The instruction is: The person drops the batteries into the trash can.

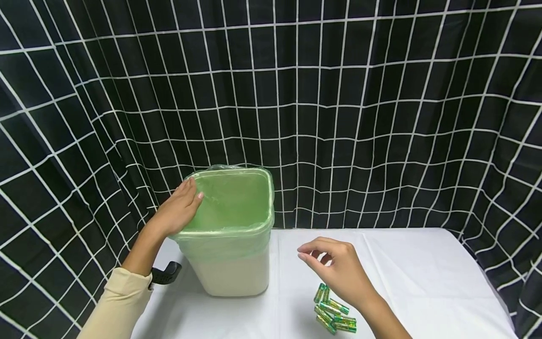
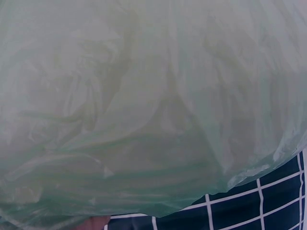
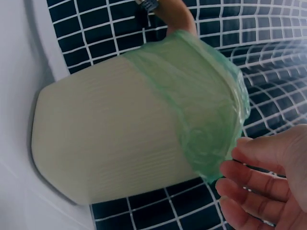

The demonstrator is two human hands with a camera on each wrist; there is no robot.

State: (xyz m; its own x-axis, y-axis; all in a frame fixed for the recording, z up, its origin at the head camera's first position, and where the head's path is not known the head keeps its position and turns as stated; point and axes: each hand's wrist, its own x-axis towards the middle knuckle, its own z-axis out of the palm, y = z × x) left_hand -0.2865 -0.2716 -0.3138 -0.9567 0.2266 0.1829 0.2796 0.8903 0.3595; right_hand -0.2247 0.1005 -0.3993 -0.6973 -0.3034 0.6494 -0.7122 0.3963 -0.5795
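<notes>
Your left hand (image 1: 179,210): fingers straight on the bin's (image 1: 233,278) bag (image 1: 228,241); steady it lightly. Your right hand (image 1: 340,266): fingers loosely curved, empty, near batteries (image 1: 330,308).

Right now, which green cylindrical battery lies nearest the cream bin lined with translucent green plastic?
The left green battery of the side-by-side pair farthest from the person; its partner lies rightward, the other batteries nearer the person.
</notes>
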